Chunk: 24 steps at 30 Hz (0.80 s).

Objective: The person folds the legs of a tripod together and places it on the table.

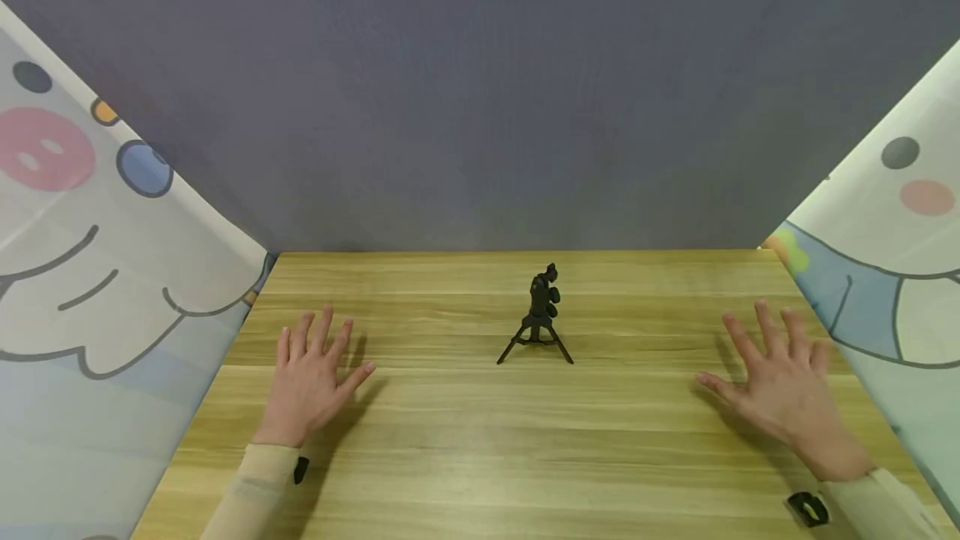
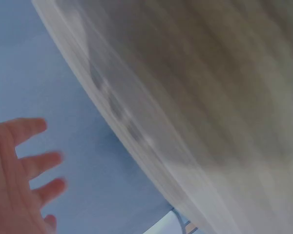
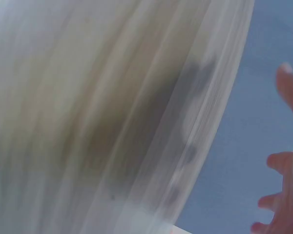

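A small black tripod-like stand (image 1: 539,307) with splayed legs and knobs along one side stands upright near the middle of the wooden table. To its left, my left hand (image 1: 306,386) hovers over the wood with fingers spread and nothing in it. Off to the right, my right hand (image 1: 787,394) is spread in the same way, holding nothing. Both hands are well apart from the stand. Spread fingers (image 2: 41,163) show at the edge of the left wrist view, and the right hand's fingers (image 3: 281,161) at the edge of the right wrist view.
The wooden table (image 1: 450,440) ends at a dark grey panel (image 1: 480,107) at the back. Cartoon-printed cloth (image 1: 112,273) hangs along the left side, with a similar cloth (image 1: 900,290) on the right. A black wristband (image 1: 807,509) shows near the right sleeve.
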### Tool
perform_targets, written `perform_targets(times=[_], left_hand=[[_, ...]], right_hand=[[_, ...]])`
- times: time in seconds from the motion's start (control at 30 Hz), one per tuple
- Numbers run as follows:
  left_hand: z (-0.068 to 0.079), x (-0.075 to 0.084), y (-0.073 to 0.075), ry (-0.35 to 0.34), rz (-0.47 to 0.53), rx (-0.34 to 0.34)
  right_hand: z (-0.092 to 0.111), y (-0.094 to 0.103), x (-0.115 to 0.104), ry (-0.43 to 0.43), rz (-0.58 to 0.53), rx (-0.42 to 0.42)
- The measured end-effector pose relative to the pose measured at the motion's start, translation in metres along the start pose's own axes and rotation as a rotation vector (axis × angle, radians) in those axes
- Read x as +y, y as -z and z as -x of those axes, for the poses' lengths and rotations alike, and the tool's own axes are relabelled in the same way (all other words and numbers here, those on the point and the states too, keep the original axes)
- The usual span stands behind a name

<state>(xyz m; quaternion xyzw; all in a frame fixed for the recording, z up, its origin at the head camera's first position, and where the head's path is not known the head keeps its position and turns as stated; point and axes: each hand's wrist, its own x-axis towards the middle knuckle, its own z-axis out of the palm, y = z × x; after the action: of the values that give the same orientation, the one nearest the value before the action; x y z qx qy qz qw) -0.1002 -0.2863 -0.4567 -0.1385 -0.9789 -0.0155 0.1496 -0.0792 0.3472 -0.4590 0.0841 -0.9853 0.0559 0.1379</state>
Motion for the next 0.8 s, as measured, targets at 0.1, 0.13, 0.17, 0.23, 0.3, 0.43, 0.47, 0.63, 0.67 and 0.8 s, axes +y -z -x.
perform_targets(times=[0.1,0.13,0.17,0.23,0.3,0.43,0.47,0.63,0.67,0.8], left_hand=[[-0.001,0.000,0.001,-0.013,0.001,0.013],[-0.002,0.000,0.001,-0.019,-0.001,0.016],[-0.002,0.000,0.001,-0.024,0.000,0.018],[-0.004,0.001,0.002,-0.036,0.009,0.020],[-0.006,0.003,0.002,-0.048,0.019,0.019],[-0.011,0.010,0.002,-0.057,0.060,0.020],[-0.012,0.012,0.002,-0.057,0.071,0.019],[-0.021,0.025,-0.001,-0.058,0.156,-0.005],[-0.023,0.028,-0.002,-0.055,0.183,-0.014],[-0.031,0.040,-0.004,-0.021,0.316,-0.057]], right_hand=[[0.000,-0.001,-0.002,0.043,-0.026,0.009],[0.000,-0.002,-0.003,0.062,-0.034,0.020],[0.000,-0.003,-0.004,0.080,-0.039,0.034],[0.000,-0.006,-0.007,0.107,-0.056,0.076],[-0.002,-0.007,-0.011,0.118,-0.081,0.113],[-0.004,-0.008,-0.024,0.085,-0.159,0.145],[-0.005,-0.008,-0.027,0.086,-0.176,0.151],[-0.011,-0.015,-0.042,0.121,-0.251,0.206],[-0.013,-0.017,-0.045,0.131,-0.271,0.215],[-0.018,-0.024,-0.058,0.143,-0.331,0.221]])
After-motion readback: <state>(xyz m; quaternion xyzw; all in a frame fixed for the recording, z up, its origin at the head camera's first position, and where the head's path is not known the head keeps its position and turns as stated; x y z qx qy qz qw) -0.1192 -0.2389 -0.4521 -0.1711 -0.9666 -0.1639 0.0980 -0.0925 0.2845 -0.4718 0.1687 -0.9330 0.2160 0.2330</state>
